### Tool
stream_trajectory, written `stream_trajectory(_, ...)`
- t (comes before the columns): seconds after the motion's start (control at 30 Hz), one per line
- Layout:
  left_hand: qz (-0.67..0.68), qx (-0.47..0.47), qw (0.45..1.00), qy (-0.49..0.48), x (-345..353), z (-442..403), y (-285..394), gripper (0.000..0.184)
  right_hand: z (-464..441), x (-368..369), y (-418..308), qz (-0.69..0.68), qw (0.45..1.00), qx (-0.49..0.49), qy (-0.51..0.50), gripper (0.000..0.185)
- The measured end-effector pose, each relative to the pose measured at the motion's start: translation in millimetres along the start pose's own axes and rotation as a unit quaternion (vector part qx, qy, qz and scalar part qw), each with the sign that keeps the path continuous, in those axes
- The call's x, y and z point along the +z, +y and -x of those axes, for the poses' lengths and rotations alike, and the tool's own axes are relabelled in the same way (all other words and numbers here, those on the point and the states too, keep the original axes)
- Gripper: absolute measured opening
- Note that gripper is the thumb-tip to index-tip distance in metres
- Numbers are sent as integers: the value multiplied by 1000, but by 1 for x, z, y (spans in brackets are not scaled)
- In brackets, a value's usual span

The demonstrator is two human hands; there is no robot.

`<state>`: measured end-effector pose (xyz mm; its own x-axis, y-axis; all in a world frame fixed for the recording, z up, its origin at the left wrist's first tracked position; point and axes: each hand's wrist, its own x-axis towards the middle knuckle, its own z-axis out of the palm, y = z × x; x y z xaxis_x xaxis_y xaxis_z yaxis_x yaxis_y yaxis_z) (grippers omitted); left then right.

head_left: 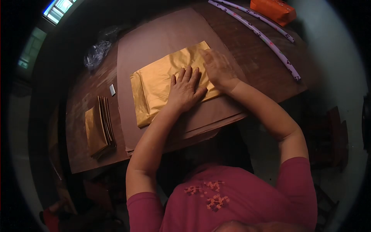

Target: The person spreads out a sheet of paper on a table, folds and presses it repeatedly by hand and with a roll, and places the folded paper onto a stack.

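Note:
A sheet of shiny gold paper [158, 85], creased and with a folded strip along its left side, lies on a large brown board. My left hand [187, 91] rests flat on the paper's middle, its fingers spread. At the paper's right edge is my right hand [219, 71], smeared by motion. Its fingers point away from me over that edge; whether they grip the paper I cannot make out.
Several brown sheets of board [154, 42] are stacked on the wooden table [262, 58]. To the left stand folded gold pieces [98, 127], a small white item [112, 90] and clear plastic [98, 54]. Two patterned lilac rolls [266, 36] and an orange pack [273, 11] lie at the far right.

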<state>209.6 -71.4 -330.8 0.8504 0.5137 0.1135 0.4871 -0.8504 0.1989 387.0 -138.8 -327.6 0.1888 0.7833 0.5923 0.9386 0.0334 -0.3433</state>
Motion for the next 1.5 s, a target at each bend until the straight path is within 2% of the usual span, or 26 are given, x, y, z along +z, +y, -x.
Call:
stream_trajectory(0.03,-5,-4,1000,-4,0,-1,0,85,5,3,0,-5,1000,1,-5,43)
stream_trajectory(0.1,-10,1,1000,21,5,-1,-2,90,17,10,0,136,978,-154,-36,48)
stream_trajectory(0.13,-19,-6,1000,16,0,0,3,91,21,11,-1,145,979,-97,-109,56)
stream_trajectory(0.2,-16,-3,999,28,2,1,2,91,24,12,1,115,980,-18,-162,63)
stream_trajectory(0.37,-22,2,999,47,2,4,-4,89,23,12,0,123,975,-23,-184,69)
stream_trajectory(0.43,81,36,994,57,-1,5,-12,89,20,9,-2,157,965,-18,-208,74)
stream_trajectory(0.47,74,29,995,57,-1,10,-17,83,19,8,-3,157,966,-20,-206,74)
stream_trajectory(0.53,-49,6,999,13,-9,29,-23,76,19,4,-8,177,959,-10,-220,80)
stream_trajectory(0.57,-42,3,999,26,-10,36,-25,71,21,6,-7,175,959,-8,-224,80)
stream_trajectory(0.63,-50,5,998,28,-9,41,-27,71,23,8,-4,178,964,-29,-195,83)
stream_trajectory(0.73,-54,1,998,38,-11,45,-29,68,21,7,-5,186,958,-21,-217,84)
stream_trajectory(0.93,-72,-63,995,42,-17,84,-66,56,21,5,-9,191,953,-11,-233,85)
stream_trajectory(1.07,-89,-109,989,37,-27,116,-99,55,22,9,-5,190,954,-14,-234,85)
stream_trajectory(1.17,-97,-126,987,31,-31,133,-112,56,25,10,-3,177,964,-27,-196,81)
stream_trajectory(1.33,-240,-163,957,-14,-50,168,-143,61,23,6,-6,166,962,-11,-217,85)
stream_trajectory(1.37,-260,-200,944,-31,-60,171,-147,62,23,6,-6,168,962,-5,-215,85)
stream_trajectory(1.43,-278,-185,942,42,-77,161,-144,66,25,6,-6,160,967,-12,-199,84)
stream_trajectory(1.47,-270,-178,944,55,-89,142,-112,70,26,6,-5,165,965,-14,-202,84)
stream_trajectory(1.5,-200,-139,966,92,-85,123,-91,69,25,6,-4,169,964,-15,-206,83)
